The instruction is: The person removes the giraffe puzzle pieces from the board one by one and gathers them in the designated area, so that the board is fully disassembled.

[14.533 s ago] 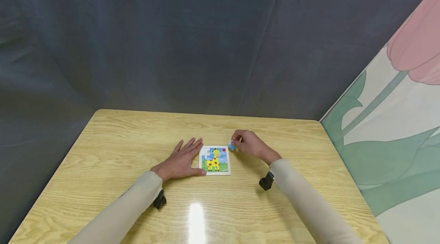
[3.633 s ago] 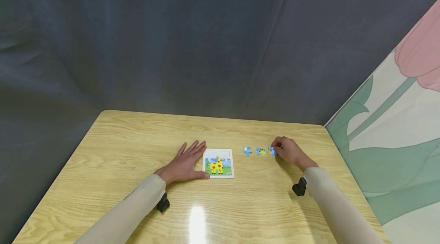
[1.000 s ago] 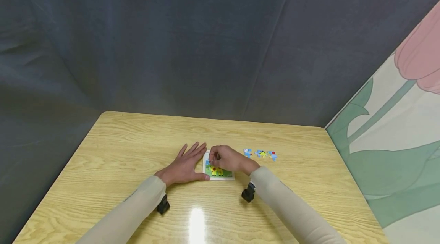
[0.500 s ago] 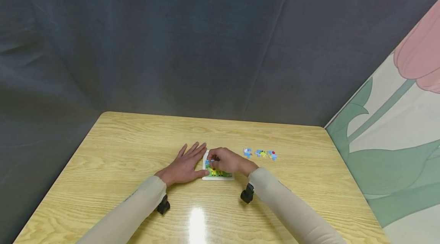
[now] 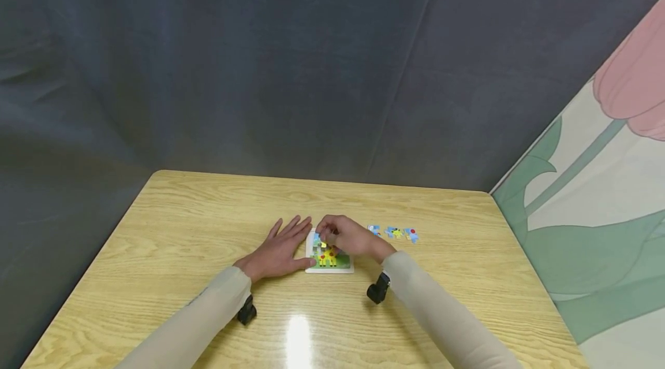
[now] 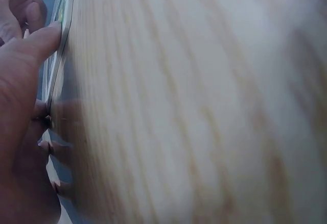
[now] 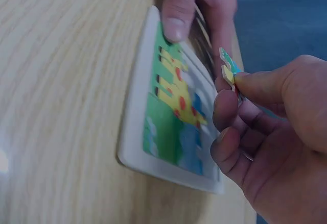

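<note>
A white-framed giraffe jigsaw puzzle (image 5: 332,271) lies flat on the table, between and under my hands. My left hand (image 5: 277,250) rests at its left side with fingers spread, the thumb on the frame's near left corner. Above the puzzle, my right hand (image 5: 349,237) pinches a puzzle piece (image 7: 228,74) between thumb and index finger. Green, yellow and blue show on that piece, raised clear of the board in the right wrist view. The hand hides part of the board's upper portion in the head view. The left wrist view shows the left thumb (image 6: 43,40) against the frame.
Three loose puzzle pieces, a left one (image 5: 374,230), a yellow-and-blue one (image 5: 395,232) and a red-dotted one (image 5: 411,234), lie in a row right of the board. A dark curtain (image 5: 291,69) hangs behind the wooden table (image 5: 208,201).
Three pieces have come out of the board into a row on the right. My right hand returned to the board and has now lifted another piece. The left hand stayed.
</note>
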Available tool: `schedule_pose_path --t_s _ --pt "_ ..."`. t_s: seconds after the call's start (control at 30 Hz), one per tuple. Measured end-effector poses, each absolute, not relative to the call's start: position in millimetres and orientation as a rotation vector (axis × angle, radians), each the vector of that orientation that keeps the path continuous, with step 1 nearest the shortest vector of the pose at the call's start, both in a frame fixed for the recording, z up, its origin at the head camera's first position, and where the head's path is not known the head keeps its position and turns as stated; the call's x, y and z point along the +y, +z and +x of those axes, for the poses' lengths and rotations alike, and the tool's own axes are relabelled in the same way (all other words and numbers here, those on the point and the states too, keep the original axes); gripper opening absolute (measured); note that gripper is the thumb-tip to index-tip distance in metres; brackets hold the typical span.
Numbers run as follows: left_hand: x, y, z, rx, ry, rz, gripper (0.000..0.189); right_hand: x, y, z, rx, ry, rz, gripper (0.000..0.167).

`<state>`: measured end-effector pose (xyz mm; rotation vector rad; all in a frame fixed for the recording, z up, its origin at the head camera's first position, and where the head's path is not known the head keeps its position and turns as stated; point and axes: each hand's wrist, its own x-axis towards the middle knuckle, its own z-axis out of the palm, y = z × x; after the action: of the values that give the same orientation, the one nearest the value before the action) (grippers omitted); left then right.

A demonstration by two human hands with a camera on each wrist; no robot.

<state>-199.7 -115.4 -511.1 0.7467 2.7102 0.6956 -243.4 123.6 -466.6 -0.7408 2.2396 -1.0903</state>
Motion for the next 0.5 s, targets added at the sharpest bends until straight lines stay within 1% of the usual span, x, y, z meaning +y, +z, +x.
schedule_pose_path --t_s 0.23,0.5 --pt "-116 -513 -200 2.715 0.715 0.757 0.090 145 -456 -244 2.304 -1.092 -0.700 0.015" --pt "-116 -512 -199 2.708 0.720 0.773 0.090 181 -455 -245 2.379 -1.049 -0.684 0.014"
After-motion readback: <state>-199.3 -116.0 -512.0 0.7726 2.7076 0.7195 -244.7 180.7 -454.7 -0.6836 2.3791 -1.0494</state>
